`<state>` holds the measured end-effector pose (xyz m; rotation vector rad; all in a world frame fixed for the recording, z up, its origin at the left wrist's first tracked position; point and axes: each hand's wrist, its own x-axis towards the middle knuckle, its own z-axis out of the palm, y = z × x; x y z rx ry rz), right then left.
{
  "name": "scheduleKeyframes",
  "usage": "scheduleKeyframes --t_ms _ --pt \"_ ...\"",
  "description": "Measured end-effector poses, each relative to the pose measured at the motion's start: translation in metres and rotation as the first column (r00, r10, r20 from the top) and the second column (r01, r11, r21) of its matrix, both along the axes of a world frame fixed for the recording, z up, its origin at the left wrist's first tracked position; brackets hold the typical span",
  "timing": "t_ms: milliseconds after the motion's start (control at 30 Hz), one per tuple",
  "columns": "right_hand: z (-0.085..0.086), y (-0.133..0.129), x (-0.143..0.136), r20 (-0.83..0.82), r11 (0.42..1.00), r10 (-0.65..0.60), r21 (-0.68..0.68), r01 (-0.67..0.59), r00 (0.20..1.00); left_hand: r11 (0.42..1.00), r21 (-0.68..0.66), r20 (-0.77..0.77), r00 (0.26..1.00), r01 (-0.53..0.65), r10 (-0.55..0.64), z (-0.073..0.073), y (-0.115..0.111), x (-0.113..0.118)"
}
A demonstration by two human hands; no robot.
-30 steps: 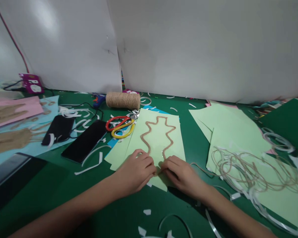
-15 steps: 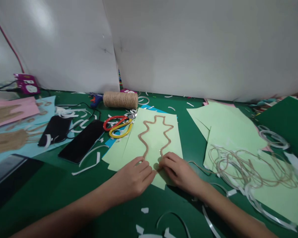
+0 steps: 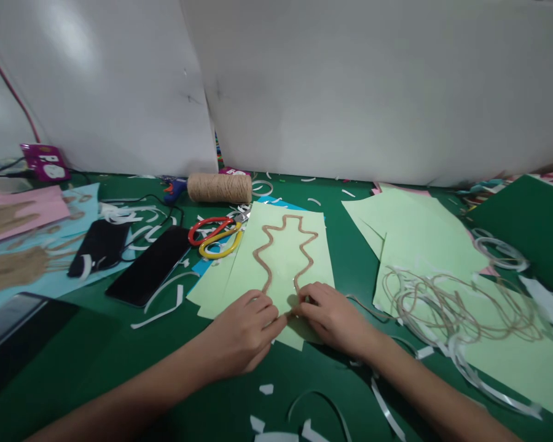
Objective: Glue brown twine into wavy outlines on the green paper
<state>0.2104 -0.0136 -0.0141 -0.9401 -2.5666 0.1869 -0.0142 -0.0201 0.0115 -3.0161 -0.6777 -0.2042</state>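
Brown twine (image 3: pixel 308 248) lies on a light green sheet of paper (image 3: pixel 283 270) in a zigzag outline with a squared top. At the sheet's lower left edge, my left hand (image 3: pixel 253 325) has its fingers closed on the twine where the outline's left side comes down. Facing it, my right hand (image 3: pixel 325 313) pinches the twine at the lower right of the outline. A short stretch of twine shows between the two hands. From behind my right hand the loose end runs right to a tangled heap of twine (image 3: pixel 461 307).
A twine spool (image 3: pixel 220 188), a blue glue gun (image 3: pixel 174 189) and red-and-yellow scissors (image 3: pixel 216 236) lie behind the sheet. Two dark phones (image 3: pixel 150 265) are at left, near twine-covered papers (image 3: pixel 27 267). More green sheets (image 3: pixel 424 230) lie right. White paper scraps (image 3: pixel 267 389) litter the green table (image 3: pixel 203 402).
The view has shifted slightly. Both hands stay at the lower part of the outline, with my right hand's fingers moved a little on the twine.
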Motion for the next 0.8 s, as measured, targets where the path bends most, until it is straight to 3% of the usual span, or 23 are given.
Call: scheduleKeyframes --t_ms 133,267,433,800 --pt "0.002 -0.001 0.003 0.033 1.000 0.017 -0.023 -0.016 0.999 0.997 -0.048 0.024 0.998 -0.055 0.056 -0.001 -0.001 0.000" --pt "0.003 0.000 0.006 -0.064 0.991 0.029 -0.131 -0.037 0.998 0.988 -0.101 0.036 0.992 -0.117 0.121 0.002 0.000 0.004" --pt "0.003 0.007 0.011 -0.144 0.976 -0.035 -0.219 0.003 0.989 0.990 -0.084 0.008 0.994 -0.110 0.111 0.006 0.003 0.007" --pt "-0.002 0.014 0.013 -0.057 0.986 -0.015 -0.164 0.006 0.998 0.997 -0.007 -0.034 0.997 -0.073 0.072 0.005 0.006 0.006"
